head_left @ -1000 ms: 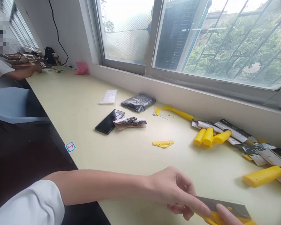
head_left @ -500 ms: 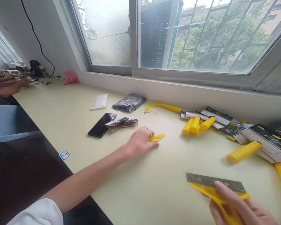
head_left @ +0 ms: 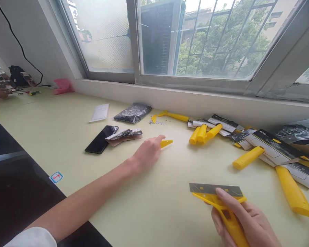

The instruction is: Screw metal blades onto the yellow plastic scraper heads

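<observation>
My right hand (head_left: 247, 216) grips a yellow plastic scraper (head_left: 228, 212) at the lower right. A wide dark metal blade (head_left: 207, 188) lies along the scraper's head, and my thumb presses on it. Out over the middle of the table, my left hand (head_left: 148, 151) is closed on a small flat yellow plastic piece (head_left: 167, 143). Its tapered end sticks out past the fingers, while the rest is hidden by them. Beyond that hand lie another small yellow piece (head_left: 153, 118), a thin metal strip (head_left: 161, 122) and several tiny screws.
Yellow scrapers with card sleeves, one with its handle (head_left: 248, 157) toward me, lie in a pile at the right. A black phone (head_left: 101, 140), folded cards (head_left: 125, 136), a black plastic bag (head_left: 133, 113) and a white pad (head_left: 99, 112) are further left. Windows line the back.
The view has turned to the right. My left hand has rolled over, covering more of the yellow piece. The right hand still holds the scraper in much the same pose.
</observation>
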Demonstrator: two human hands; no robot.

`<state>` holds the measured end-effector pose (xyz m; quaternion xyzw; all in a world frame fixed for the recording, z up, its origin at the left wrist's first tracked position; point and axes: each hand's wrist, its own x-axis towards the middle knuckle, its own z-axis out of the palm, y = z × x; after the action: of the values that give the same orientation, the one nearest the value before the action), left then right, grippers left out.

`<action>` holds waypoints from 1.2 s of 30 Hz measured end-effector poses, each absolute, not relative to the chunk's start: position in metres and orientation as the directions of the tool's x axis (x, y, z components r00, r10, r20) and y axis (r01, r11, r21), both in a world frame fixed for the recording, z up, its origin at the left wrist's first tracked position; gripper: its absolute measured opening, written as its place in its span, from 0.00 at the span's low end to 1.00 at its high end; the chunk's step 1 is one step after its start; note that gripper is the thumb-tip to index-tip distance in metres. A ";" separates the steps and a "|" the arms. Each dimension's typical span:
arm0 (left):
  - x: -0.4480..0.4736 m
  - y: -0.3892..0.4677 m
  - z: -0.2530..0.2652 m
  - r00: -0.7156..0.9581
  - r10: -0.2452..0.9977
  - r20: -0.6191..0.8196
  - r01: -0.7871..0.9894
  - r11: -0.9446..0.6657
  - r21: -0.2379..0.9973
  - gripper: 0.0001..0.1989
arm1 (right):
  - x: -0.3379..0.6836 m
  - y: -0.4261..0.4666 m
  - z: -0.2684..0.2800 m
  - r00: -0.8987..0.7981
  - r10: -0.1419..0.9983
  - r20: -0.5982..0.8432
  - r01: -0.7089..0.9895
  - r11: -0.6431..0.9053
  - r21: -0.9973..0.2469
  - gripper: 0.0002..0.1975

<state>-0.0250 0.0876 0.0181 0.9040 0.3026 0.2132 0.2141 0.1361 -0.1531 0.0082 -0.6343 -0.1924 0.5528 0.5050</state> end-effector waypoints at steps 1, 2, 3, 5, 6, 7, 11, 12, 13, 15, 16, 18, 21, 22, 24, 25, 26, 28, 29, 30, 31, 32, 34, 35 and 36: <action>-0.027 0.088 0.019 0.714 0.648 0.267 0.437 -0.709 0.553 0.16 | 0.137 -0.153 0.007 0.304 0.810 -0.502 -0.294 -0.421 -0.858 0.34; -0.029 0.089 0.020 0.702 0.658 0.272 0.418 -0.690 0.591 0.16 | 0.139 -0.153 0.006 0.290 0.819 -0.495 -0.271 -0.426 -0.863 0.34; -0.031 0.088 0.021 0.692 0.669 0.271 0.398 -0.667 0.630 0.16 | 0.141 -0.153 0.005 0.275 0.828 -0.488 -0.247 -0.430 -0.868 0.34; -0.032 0.086 0.023 0.687 0.680 0.256 0.358 -0.624 0.695 0.16 | 0.144 -0.153 0.003 0.258 0.844 -0.470 -0.208 -0.427 -0.880 0.34; -0.032 0.085 0.024 0.691 0.681 0.243 0.333 -0.598 0.729 0.16 | 0.146 -0.154 0.003 0.258 0.849 -0.461 -0.197 -0.420 -0.886 0.34; -0.031 0.084 0.025 0.696 0.682 0.223 0.294 -0.555 0.778 0.16 | 0.147 -0.154 0.004 0.261 0.853 -0.452 -0.196 -0.412 -0.890 0.34; -0.027 0.083 0.032 0.689 0.716 0.109 0.027 -0.175 0.984 0.17 | 0.146 -0.154 0.014 0.268 0.852 -0.449 -0.284 -0.375 -0.882 0.32; -0.025 0.082 0.033 0.682 0.726 0.085 -0.033 -0.086 0.996 0.17 | 0.145 -0.153 0.017 0.267 0.852 -0.451 -0.301 -0.372 -0.878 0.32; -0.025 0.081 0.035 0.674 0.735 0.073 -0.080 -0.025 0.996 0.17 | 0.144 -0.152 0.019 0.264 0.851 -0.455 -0.309 -0.372 -0.875 0.32; -0.023 0.078 0.038 0.666 0.744 0.054 -0.171 0.082 0.982 0.16 | 0.141 -0.151 0.022 0.256 0.854 -0.452 -0.303 -0.374 -0.877 0.33; -0.022 0.074 0.039 0.672 0.740 0.038 -0.211 0.142 0.967 0.15 | 0.140 -0.150 0.021 0.250 0.858 -0.450 -0.298 -0.374 -0.878 0.33; -0.020 0.064 0.040 0.701 0.713 -0.017 -0.248 0.266 0.931 0.15 | 0.138 -0.149 0.019 0.235 0.864 -0.446 -0.290 -0.376 -0.880 0.33; -0.016 0.043 0.041 0.768 0.631 -0.108 -0.149 0.340 0.928 0.19 | 0.135 -0.148 0.011 0.210 0.872 -0.442 -0.276 -0.380 -0.883 0.33; -0.015 0.036 0.042 0.785 0.606 -0.126 -0.104 0.330 0.938 0.20 | 0.134 -0.148 0.009 0.203 0.875 -0.440 -0.272 -0.381 -0.884 0.33; -0.015 0.024 0.044 0.810 0.566 -0.150 -0.032 0.299 0.954 0.23 | 0.133 -0.146 0.006 0.193 0.878 -0.438 -0.262 -0.383 -0.886 0.33; -0.015 0.019 0.045 0.820 0.551 -0.156 -0.011 0.287 0.958 0.24 | 0.132 -0.146 0.005 0.190 0.879 -0.438 -0.259 -0.385 -0.886 0.33; -0.015 0.016 0.046 0.827 0.539 -0.161 0.002 0.283 0.959 0.24 | 0.131 -0.145 0.005 0.188 0.878 -0.439 -0.257 -0.388 -0.885 0.33; -0.017 0.012 0.046 0.835 0.521 -0.179 0.017 0.300 0.954 0.24 | 0.129 -0.145 0.008 0.189 0.875 -0.446 -0.255 -0.395 -0.882 0.33; -0.017 0.012 0.046 0.833 0.520 -0.192 0.024 0.314 0.949 0.24 | 0.129 -0.145 0.010 0.190 0.872 -0.451 -0.257 -0.400 -0.880 0.32; -0.018 0.013 0.046 0.823 0.526 -0.213 0.032 0.332 0.943 0.24 | 0.128 -0.145 0.012 0.192 0.869 -0.457 -0.260 -0.403 -0.877 0.32; -0.018 0.014 0.046 0.808 0.534 -0.247 0.049 0.358 0.932 0.23 | 0.127 -0.145 0.015 0.193 0.866 -0.462 -0.264 -0.408 -0.874 0.32; -0.019 0.016 0.046 0.792 0.536 -0.293 0.071 0.395 0.916 0.22 | 0.127 -0.145 0.017 0.194 0.863 -0.466 -0.267 -0.411 -0.872 0.32; -0.020 0.019 0.047 0.765 0.509 -0.394 0.115 0.493 0.862 0.18 | 0.126 -0.145 0.021 0.196 0.858 -0.475 -0.271 -0.418 -0.867 0.32; -0.020 0.020 0.047 0.762 0.477 -0.439 0.136 0.545 0.828 0.17 | 0.127 -0.145 0.022 0.200 0.855 -0.479 -0.272 -0.421 -0.865 0.32; -0.021 0.021 0.048 0.762 0.442 -0.473 0.154 0.587 0.795 0.15 | 0.127 -0.144 0.023 0.204 0.852 -0.483 -0.274 -0.424 -0.864 0.32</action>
<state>-0.0215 0.0212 0.0479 0.4462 0.3338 0.0872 0.8258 0.1268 -0.1444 0.0230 -0.6086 -0.2375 0.5843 0.4815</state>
